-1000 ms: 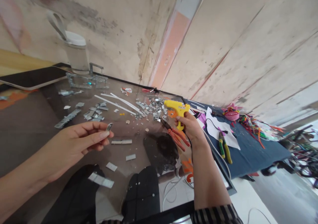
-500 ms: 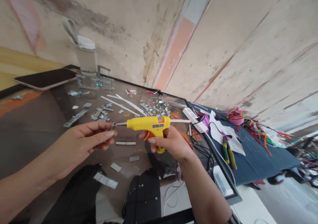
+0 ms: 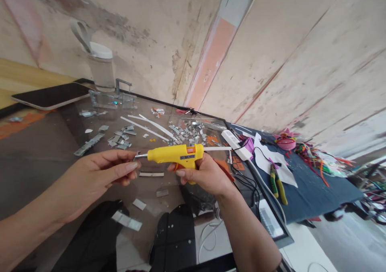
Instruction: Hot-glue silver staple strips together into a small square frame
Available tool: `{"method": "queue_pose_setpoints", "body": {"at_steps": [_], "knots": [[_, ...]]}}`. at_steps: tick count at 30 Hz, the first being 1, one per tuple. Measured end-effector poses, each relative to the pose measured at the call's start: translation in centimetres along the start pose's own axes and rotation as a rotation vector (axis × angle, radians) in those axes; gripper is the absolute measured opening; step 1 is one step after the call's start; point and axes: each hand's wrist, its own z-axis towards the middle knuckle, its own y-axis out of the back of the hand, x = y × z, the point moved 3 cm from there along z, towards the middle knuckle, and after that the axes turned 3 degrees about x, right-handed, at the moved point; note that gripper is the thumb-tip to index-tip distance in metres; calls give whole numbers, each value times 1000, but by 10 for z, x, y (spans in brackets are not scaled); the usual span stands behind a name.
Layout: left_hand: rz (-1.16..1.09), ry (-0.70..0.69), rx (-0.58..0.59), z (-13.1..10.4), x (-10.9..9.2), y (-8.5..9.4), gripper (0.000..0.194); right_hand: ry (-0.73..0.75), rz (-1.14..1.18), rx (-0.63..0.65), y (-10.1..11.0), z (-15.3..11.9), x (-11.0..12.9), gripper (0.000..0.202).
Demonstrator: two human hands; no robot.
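My right hand (image 3: 203, 174) is wrapped round the handle of a yellow hot glue gun (image 3: 170, 153), fingers at its orange trigger. A white glue stick (image 3: 217, 148) pokes out of the gun's back end. My left hand (image 3: 113, 168) pinches a small silvery-grey piece (image 3: 137, 158), mostly hidden by the fingertips. The metal nozzle points left and meets this piece, or comes very close to it. Below the gun a thin pale strip (image 3: 151, 174) lies on the dark glossy table (image 3: 99, 191).
Small grey pieces (image 3: 188, 132) lie heaped behind the gun, beside long white sticks (image 3: 147, 125). A grey frame-like model (image 3: 113, 98), a bottle (image 3: 102, 69) and a tablet (image 3: 54, 95) stand far left. To the right are a power strip (image 3: 237, 144), cables and green-handled pliers (image 3: 278, 185).
The glue gun has shifted slightly left and down and tilted, its nozzle now lower at the left fingertips. My left hand has barely moved.
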Motion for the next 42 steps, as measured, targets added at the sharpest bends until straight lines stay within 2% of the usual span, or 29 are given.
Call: {"method": "queue_pose_setpoints", "body": {"at_steps": [12,18,25,32,42], "knots": [[53,22,18,-2,-4,0,35,70,7,-91,0,1,0,25],[-48,81,-73,1,-6,5,40,77,40,-77,0,-2,2,22],[9,8,2,1,-2,5,38,54,71,-52,-7,-2,5,26],[55,-3,6,0,0,6,34,26,57,-12,-9,0,-1,26],[57,-18,25,2,2,7,34,26,58,-30,-8,1,-2,28]]}}
